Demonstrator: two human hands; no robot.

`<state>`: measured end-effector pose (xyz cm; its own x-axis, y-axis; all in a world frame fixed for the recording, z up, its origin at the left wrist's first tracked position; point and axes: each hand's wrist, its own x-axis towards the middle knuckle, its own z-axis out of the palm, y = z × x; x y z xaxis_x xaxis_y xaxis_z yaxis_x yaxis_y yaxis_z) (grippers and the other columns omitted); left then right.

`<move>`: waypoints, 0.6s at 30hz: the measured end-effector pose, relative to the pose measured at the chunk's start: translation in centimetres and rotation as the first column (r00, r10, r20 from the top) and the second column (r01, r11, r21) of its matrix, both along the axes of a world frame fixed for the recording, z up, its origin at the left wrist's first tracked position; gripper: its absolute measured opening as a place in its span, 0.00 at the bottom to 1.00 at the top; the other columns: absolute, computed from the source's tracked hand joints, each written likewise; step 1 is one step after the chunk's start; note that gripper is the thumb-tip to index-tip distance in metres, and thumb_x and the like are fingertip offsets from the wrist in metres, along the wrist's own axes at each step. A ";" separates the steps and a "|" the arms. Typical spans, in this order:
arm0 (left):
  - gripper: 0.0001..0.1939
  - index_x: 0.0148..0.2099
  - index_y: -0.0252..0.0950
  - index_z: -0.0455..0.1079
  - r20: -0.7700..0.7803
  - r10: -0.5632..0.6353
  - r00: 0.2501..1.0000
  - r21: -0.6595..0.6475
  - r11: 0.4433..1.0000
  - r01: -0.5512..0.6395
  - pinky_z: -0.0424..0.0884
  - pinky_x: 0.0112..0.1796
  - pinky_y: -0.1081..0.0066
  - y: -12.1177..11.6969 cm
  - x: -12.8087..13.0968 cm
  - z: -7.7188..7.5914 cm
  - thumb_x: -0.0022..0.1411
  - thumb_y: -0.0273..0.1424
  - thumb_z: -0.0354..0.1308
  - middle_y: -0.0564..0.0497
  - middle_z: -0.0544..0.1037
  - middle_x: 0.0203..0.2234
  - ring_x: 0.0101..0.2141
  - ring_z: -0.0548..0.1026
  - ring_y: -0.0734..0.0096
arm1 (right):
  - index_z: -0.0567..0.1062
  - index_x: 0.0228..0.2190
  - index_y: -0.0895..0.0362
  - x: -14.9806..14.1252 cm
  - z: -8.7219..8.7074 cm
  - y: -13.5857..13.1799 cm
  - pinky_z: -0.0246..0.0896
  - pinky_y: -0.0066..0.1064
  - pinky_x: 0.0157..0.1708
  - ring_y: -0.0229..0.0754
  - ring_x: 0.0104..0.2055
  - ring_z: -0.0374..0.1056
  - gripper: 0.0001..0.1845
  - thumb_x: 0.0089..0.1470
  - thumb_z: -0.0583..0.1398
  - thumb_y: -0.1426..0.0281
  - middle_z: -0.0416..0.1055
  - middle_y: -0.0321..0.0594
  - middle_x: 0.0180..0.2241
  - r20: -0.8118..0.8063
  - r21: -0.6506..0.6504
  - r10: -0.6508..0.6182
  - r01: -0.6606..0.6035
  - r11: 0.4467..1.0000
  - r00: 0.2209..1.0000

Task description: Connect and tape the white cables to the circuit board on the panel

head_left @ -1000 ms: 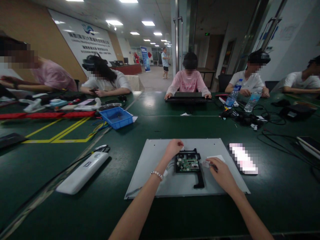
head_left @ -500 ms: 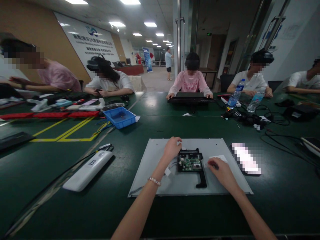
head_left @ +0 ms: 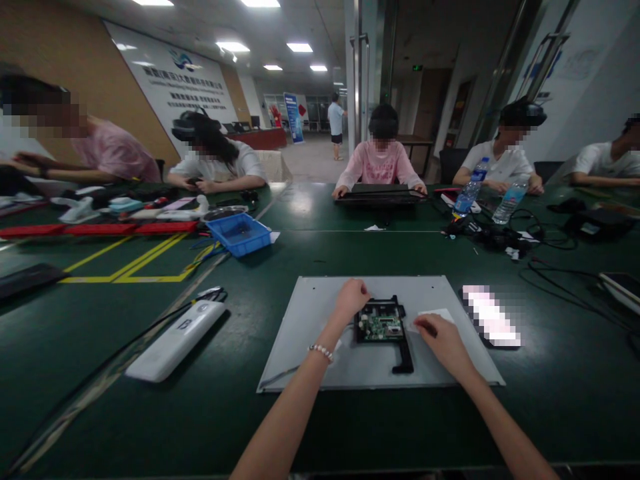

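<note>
I'm judging this part-done: the circuit board [head_left: 379, 327] is sitting in its black bracket [head_left: 404, 357] on the panel [head_left: 320, 305], handwork apparently remaining, the left hand [head_left: 352, 297] reaching at eleven o'clock, grip unclear, the right hand [head_left: 444, 339] at three o'clock pinching a clear scrap [head_left: 413, 326].

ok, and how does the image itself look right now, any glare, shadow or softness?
In the head view, the ceiling lights burn out to white; in the head view, pale glare lies on the far part of the green table; also in the head view, the circuit board looks too soft for fine detail.
</note>
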<state>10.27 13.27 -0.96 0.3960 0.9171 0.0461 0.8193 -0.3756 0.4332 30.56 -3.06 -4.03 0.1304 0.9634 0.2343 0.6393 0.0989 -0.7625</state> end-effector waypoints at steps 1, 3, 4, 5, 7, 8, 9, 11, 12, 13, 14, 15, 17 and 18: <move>0.02 0.29 0.33 0.71 -0.002 -0.002 1.000 -0.001 1.000 0.002 0.66 0.37 0.72 0.0 0.0 -0.1 0.52 0.26 0.58 0.47 0.76 0.28 0.35 0.73 0.66 | 0.75 0.33 0.55 -0.1 0.1 0.0 0.64 0.37 0.40 0.45 0.38 0.69 0.10 0.51 0.54 0.69 0.74 0.41 0.35 0.012 0.004 0.001 -0.001 1.000 1.000; 0.03 0.32 0.33 0.71 -0.002 -0.004 1.000 0.007 1.000 0.004 0.66 0.38 0.72 0.0 -0.1 -0.1 0.52 0.26 0.57 0.46 0.75 0.31 0.36 0.73 0.65 | 0.75 0.33 0.54 -0.2 0.2 -0.1 0.64 0.37 0.39 0.46 0.38 0.69 0.10 0.51 0.54 0.69 0.74 0.41 0.36 0.025 0.005 0.004 -0.004 1.000 1.000; 0.05 0.34 0.33 0.71 0.000 -0.005 1.000 0.013 1.000 0.005 0.65 0.39 0.72 0.0 -0.1 -0.1 0.52 0.25 0.57 0.45 0.75 0.33 0.37 0.73 0.66 | 0.75 0.33 0.54 -0.3 0.3 -0.1 0.64 0.37 0.39 0.46 0.38 0.69 0.10 0.51 0.54 0.70 0.74 0.41 0.36 0.029 0.002 0.006 -0.006 1.000 1.000; 0.06 0.36 0.32 0.71 0.001 -0.007 1.000 0.019 1.000 0.007 0.65 0.39 0.72 0.0 -0.1 -0.1 0.52 0.25 0.57 0.44 0.75 0.36 0.38 0.72 0.66 | 0.74 0.34 0.54 -0.3 0.3 -0.1 0.64 0.37 0.39 0.46 0.38 0.69 0.10 0.51 0.54 0.70 0.74 0.41 0.36 0.033 0.000 0.007 -0.007 1.000 0.999; 0.08 0.37 0.32 0.71 0.002 -0.018 1.000 0.024 1.000 0.018 0.65 0.40 0.72 -0.1 0.0 0.0 0.52 0.25 0.57 0.44 0.74 0.38 0.38 0.72 0.66 | 0.74 0.34 0.54 -0.3 0.2 -0.1 0.64 0.37 0.39 0.46 0.38 0.69 0.10 0.51 0.53 0.70 0.73 0.41 0.35 0.040 0.000 0.009 -0.009 1.000 0.999; 0.07 0.36 0.32 0.71 0.000 -0.026 1.000 0.021 0.999 0.026 0.65 0.40 0.72 -0.1 0.0 -0.1 0.52 0.24 0.56 0.44 0.74 0.37 0.38 0.72 0.66 | 0.74 0.34 0.54 -0.3 0.1 -0.1 0.64 0.38 0.39 0.46 0.38 0.69 0.10 0.51 0.53 0.70 0.73 0.41 0.35 0.045 0.003 0.010 -0.010 1.000 0.999; 0.05 0.34 0.33 0.71 -0.003 -0.033 0.999 0.014 0.999 0.033 0.65 0.40 0.73 0.0 0.1 -0.1 0.52 0.24 0.56 0.44 0.74 0.35 0.38 0.72 0.66 | 0.74 0.33 0.54 -0.3 0.1 -0.1 0.64 0.38 0.39 0.46 0.38 0.69 0.10 0.51 0.53 0.70 0.73 0.41 0.35 0.051 0.006 0.010 -0.010 1.000 0.999; 0.05 0.32 0.33 0.71 -0.007 -0.036 0.999 0.003 0.999 0.036 0.65 0.40 0.73 0.0 0.2 -0.1 0.52 0.23 0.55 0.46 0.75 0.32 0.38 0.72 0.66 | 0.74 0.33 0.54 -0.3 -0.1 -0.1 0.63 0.38 0.39 0.46 0.38 0.68 0.10 0.50 0.54 0.70 0.73 0.41 0.35 0.066 0.009 0.006 -0.007 1.000 0.998; 0.05 0.32 0.33 0.71 -0.007 -0.032 0.999 0.000 0.999 0.032 0.65 0.40 0.73 0.0 0.3 -0.1 0.52 0.22 0.55 0.46 0.75 0.32 0.38 0.72 0.66 | 0.74 0.33 0.54 -0.3 -0.1 -0.1 0.63 0.38 0.39 0.46 0.38 0.68 0.11 0.50 0.54 0.70 0.73 0.41 0.35 0.073 0.008 0.004 -0.005 1.000 0.997; 0.06 0.34 0.33 0.71 -0.006 -0.026 1.000 -0.001 1.000 0.026 0.65 0.39 0.73 0.0 0.4 -0.1 0.52 0.22 0.55 0.46 0.75 0.32 0.37 0.72 0.66 | 0.74 0.34 0.54 -0.2 -0.1 -0.1 0.63 0.39 0.39 0.47 0.38 0.68 0.11 0.50 0.54 0.70 0.73 0.41 0.35 0.078 0.006 0.005 -0.005 1.000 0.997; 0.08 0.35 0.33 0.71 -0.005 -0.020 1.000 0.000 1.000 0.020 0.65 0.39 0.73 0.0 0.4 -0.1 0.52 0.21 0.54 0.46 0.75 0.32 0.37 0.72 0.66 | 0.74 0.34 0.53 -0.2 -0.1 -0.1 0.63 0.39 0.39 0.47 0.38 0.68 0.11 0.50 0.53 0.70 0.73 0.41 0.35 0.082 0.003 0.008 -0.008 1.000 0.997; 0.09 0.37 0.33 0.71 -0.005 -0.016 1.000 0.000 1.000 0.016 0.65 0.39 0.72 0.0 0.4 -0.1 0.52 0.21 0.54 0.46 0.75 0.33 0.37 0.72 0.66 | 0.74 0.34 0.53 -0.3 0.0 -0.1 0.63 0.39 0.40 0.47 0.38 0.68 0.11 0.51 0.53 0.70 0.73 0.41 0.35 0.083 0.001 0.012 -0.012 1.000 0.997; 0.08 0.35 0.33 0.71 -0.010 -0.014 1.000 -0.002 1.000 0.014 0.65 0.38 0.72 0.0 0.5 -0.2 0.52 0.21 0.54 0.46 0.75 0.32 0.36 0.72 0.66 | 0.74 0.34 0.54 -0.3 0.2 -0.2 0.63 0.39 0.40 0.47 0.39 0.68 0.11 0.52 0.53 0.70 0.73 0.42 0.36 0.080 -0.003 0.020 -0.020 1.000 0.997; 0.07 0.34 0.33 0.71 -0.013 -0.014 1.000 -0.004 1.000 0.014 0.65 0.38 0.72 0.0 0.6 -0.2 0.52 0.21 0.54 0.45 0.75 0.31 0.36 0.72 0.65 | 0.74 0.34 0.54 -0.4 0.3 -0.3 0.63 0.39 0.40 0.46 0.39 0.68 0.11 0.52 0.53 0.70 0.73 0.42 0.36 0.078 -0.001 0.021 -0.021 1.000 0.997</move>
